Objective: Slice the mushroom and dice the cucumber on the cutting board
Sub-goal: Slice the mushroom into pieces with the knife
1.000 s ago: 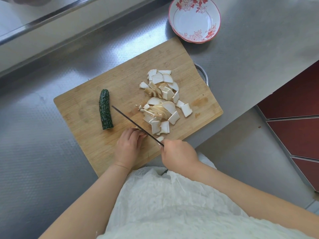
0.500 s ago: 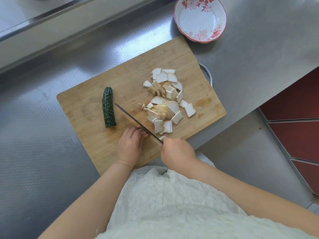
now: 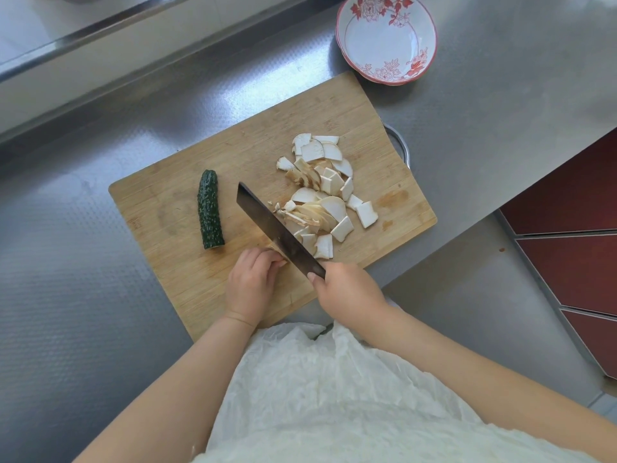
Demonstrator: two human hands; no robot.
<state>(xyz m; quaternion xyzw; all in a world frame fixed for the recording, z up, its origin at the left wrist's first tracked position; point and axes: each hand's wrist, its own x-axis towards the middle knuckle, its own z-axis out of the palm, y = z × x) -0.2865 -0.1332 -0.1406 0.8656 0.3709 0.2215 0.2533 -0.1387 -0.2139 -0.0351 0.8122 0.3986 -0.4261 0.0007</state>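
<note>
Just beyond curled left hand (image 3: pixel 252 282) cucumber (image 3: pixel 209 210), right hand (image 3: pixel 347 290) gripping knife (image 3: pixel 277 230) beside mushroom slices (image 3: pixel 329 202)

Right hand (image 3: pixel 349 292) holding knife (image 3: pixel 277 230), mushroom slices (image 3: pixel 325 195), cucumber (image 3: pixel 210 210), cutting board (image 3: pixel 334 108)

You have one view only, the head camera, so there is no second view to share anything with. It looks forward and steeply down from above your chest. Wide angle: the counter edges bow toward the frame borders. Your white garment (image 3: pixel 334 396) fills the bottom middle, nearest the lens. Both forearms enter from the lower corners; left hand (image 3: pixel 250 285) and right hand (image 3: pixel 347 295) sit just below centre. The cutting board (image 3: pixel 187 272) lies skewed across the middle, all of it in frame. The steel counter (image 3: pixel 83 295) runs to the top edge. The bowl (image 3: pixel 386 38) is cropped at the top border. Red cabinet fronts (image 3: pixel 574 262) fall away lower right.
</note>
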